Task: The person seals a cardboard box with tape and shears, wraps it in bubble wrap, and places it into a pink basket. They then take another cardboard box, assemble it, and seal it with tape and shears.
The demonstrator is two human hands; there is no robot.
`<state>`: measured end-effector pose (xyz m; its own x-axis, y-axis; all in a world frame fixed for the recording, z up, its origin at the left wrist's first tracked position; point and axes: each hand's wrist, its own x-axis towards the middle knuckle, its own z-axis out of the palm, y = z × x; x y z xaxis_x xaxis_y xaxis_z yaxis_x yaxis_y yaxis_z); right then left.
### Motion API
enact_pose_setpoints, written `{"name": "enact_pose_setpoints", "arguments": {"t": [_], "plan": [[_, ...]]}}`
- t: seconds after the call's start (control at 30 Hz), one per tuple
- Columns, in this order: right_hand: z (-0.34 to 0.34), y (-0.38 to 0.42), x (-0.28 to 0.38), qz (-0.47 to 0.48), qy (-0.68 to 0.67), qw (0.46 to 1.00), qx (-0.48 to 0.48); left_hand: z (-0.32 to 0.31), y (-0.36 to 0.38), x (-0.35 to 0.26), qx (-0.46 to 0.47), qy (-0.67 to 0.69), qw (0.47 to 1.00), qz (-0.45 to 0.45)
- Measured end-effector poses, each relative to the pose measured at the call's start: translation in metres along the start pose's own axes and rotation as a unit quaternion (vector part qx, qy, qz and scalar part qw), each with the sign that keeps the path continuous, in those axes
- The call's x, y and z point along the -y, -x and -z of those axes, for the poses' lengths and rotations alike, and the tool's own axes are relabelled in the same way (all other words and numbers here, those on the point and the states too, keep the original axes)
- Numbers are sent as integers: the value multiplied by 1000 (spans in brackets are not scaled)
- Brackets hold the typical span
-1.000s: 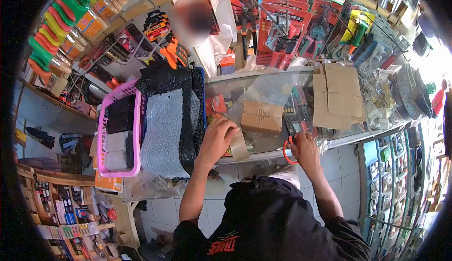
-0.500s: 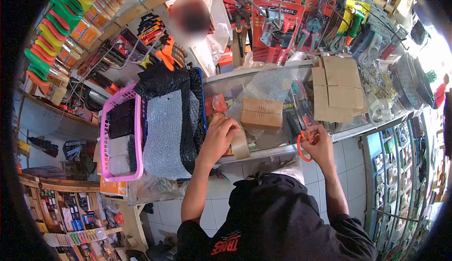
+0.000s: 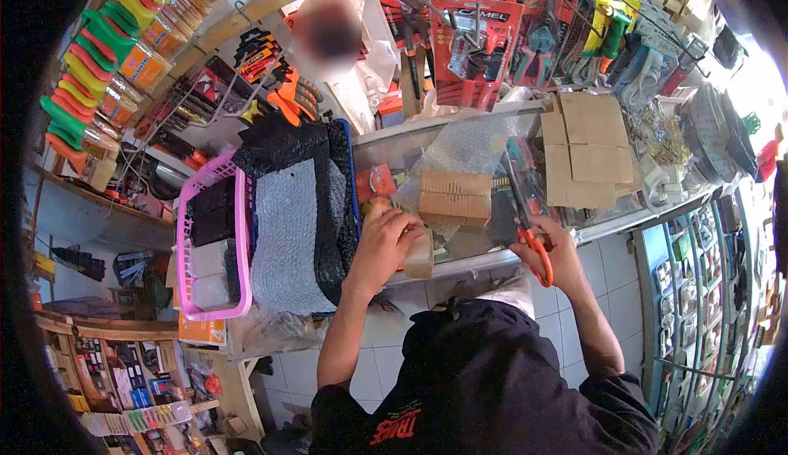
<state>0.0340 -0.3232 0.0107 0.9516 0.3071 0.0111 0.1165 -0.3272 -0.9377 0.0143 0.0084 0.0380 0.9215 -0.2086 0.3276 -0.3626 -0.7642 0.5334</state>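
My right hand grips a pair of scissors by the orange handles, with the blades pointing away from me over the glass counter. On the counter's near side, my left hand is closed on packing tape, whose tan, see-through band shows beside the fingers; the fingers hide much of it. Between the two hands, a small brown cardboard box lies on the glass. A red-orange packet sits just beyond my left hand.
A pink basket and bubble wrap stand at the left. Flattened cardboard lies on the counter's right part. Packaged tools hang along the far side. A person with a blurred head is across the counter.
My right hand has shifted slightly and turned the scissors, so the handles now slant toward the lower right. My left hand has moved slightly over the tape, covering more of it.
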Motion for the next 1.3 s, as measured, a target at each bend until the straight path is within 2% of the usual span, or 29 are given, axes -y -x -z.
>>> {"name": "enact_pose_setpoints", "arguments": {"t": [0.17,0.3,0.47,0.57,0.77,0.87,0.97,1.07,1.3], "plan": [[0,-6,12,29,44,998,40,-1,0,-1,1,-3,1000,-1],[1,-18,15,88,84,989,78,0,1,3,7,-1,1000,-18],[1,-35,9,167,144,969,114,6,0,5,66,23,997,13],[4,-41,16,210,208,947,128,6,0,3,36,28,999,-24],[-1,-44,33,182,281,925,181,3,3,9,38,32,998,-32],[-3,-48,40,179,289,913,225,6,4,8,83,40,996,16],[-8,-51,39,182,285,910,239,4,7,12,79,26,996,9],[-11,-54,46,198,281,908,237,3,8,7,52,36,998,-9],[-22,-59,40,221,310,899,218,5,3,12,69,33,997,-15]]}}
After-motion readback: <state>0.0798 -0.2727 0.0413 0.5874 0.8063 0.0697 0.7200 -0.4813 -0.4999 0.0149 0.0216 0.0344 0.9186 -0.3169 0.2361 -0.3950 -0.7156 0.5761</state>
